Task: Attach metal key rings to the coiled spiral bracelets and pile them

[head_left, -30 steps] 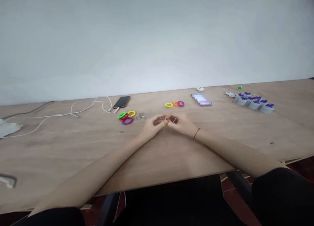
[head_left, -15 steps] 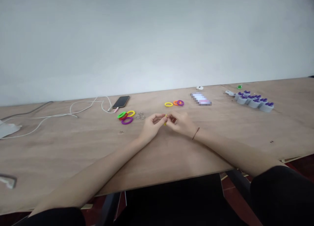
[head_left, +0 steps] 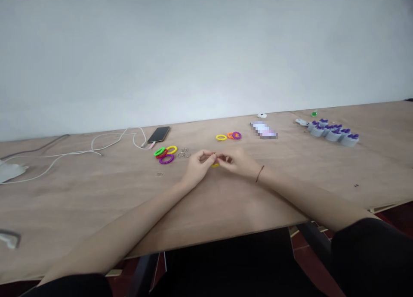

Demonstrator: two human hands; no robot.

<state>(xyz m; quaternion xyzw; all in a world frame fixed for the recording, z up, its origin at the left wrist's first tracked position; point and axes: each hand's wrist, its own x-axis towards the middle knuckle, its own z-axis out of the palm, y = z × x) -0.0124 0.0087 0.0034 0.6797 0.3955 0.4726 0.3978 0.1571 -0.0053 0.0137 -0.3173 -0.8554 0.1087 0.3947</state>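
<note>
My left hand point(head_left: 200, 164) and my right hand point(head_left: 235, 163) meet above the middle of the wooden table point(head_left: 97, 193). Their fingertips pinch a small metal ring point(head_left: 214, 154), though the fingers partly hide it. A yellow coil band point(head_left: 215, 165) shows just below it, close to the tabletop. To the left lies a pile of coil bands point(head_left: 164, 155) in green, red, yellow and purple, with linked metal key rings point(head_left: 184, 153) beside it. Yellow, orange and purple coil bands point(head_left: 229, 136) lie beyond my hands.
A black smartphone point(head_left: 158, 134) lies near the far edge with a white cable point(head_left: 97, 144) trailing left. Further right are a pixelated object point(head_left: 263, 130) and a cluster of grey cups with purple tops point(head_left: 332, 132). A pale wall rises behind the table.
The yellow coil band now sits lower, beneath the fingertips. My hands have drawn slightly apart.
</note>
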